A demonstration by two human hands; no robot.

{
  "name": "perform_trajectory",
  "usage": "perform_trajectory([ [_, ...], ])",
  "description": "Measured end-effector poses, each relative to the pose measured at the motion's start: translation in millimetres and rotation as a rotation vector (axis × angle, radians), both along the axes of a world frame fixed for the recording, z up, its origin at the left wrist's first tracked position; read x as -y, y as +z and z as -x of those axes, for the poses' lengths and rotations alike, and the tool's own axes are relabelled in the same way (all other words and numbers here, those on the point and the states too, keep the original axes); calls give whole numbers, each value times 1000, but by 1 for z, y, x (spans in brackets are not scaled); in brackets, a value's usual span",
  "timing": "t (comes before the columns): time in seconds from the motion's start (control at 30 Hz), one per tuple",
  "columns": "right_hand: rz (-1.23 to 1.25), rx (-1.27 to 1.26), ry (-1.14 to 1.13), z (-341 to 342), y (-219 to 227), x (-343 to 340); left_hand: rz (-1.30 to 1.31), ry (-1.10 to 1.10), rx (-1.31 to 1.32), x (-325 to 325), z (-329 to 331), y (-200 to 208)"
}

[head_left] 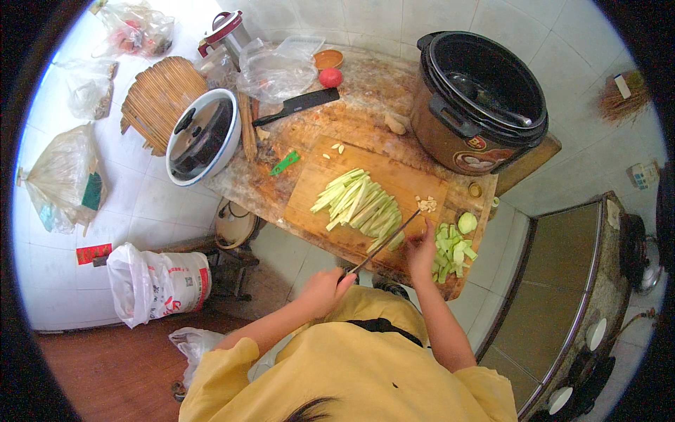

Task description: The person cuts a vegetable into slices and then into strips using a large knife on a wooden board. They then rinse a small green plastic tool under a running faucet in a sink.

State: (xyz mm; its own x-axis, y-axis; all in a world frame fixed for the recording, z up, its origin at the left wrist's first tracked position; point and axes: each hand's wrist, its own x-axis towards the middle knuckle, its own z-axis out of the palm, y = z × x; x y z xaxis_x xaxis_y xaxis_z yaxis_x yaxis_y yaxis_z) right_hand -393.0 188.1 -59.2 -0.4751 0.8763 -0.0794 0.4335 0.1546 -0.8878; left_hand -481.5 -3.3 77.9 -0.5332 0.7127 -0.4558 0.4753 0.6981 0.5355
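My left hand (pixel 321 291) is closed round the handle of a kitchen knife (pixel 383 244), its dark blade slanting up and to the right across cut vegetable. Pale green vegetable strips (pixel 358 204) lie in a fanned row on the wooden cutting board (pixel 309 176). At the row's right end, my right hand (pixel 422 254) has its fingers bent against the last strips, close beside the blade; the fingertips are partly hidden. Chopped garlic (pixel 426 204) sits just beyond the blade tip. Green vegetable chunks (pixel 450 250) and a round cut end (pixel 467 223) are to the right of that hand.
A large dark cooker pot (pixel 485 105) stands at the back right. Behind the board lie a black-bladed cleaver (pixel 306 104), a green peeler (pixel 285 163) and a red tomato (pixel 330 77). A white basin (pixel 234 133) with a lidded pan is at the left, above a white bag (pixel 162 281).
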Motion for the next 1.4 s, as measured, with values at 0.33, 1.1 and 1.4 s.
perform_trajectory([
  [0.33, -75, 19, 55, -1, 25, 16, 128, -88, -107, 9, -7, -4],
  [1.1, 90, 113, -41, -1, 26, 15, 101, -140, -25, -9, 1, -3],
  [1.4, 86, 4, -48, -3, 27, 27, 46, -73, 21, -12, 7, -12],
])
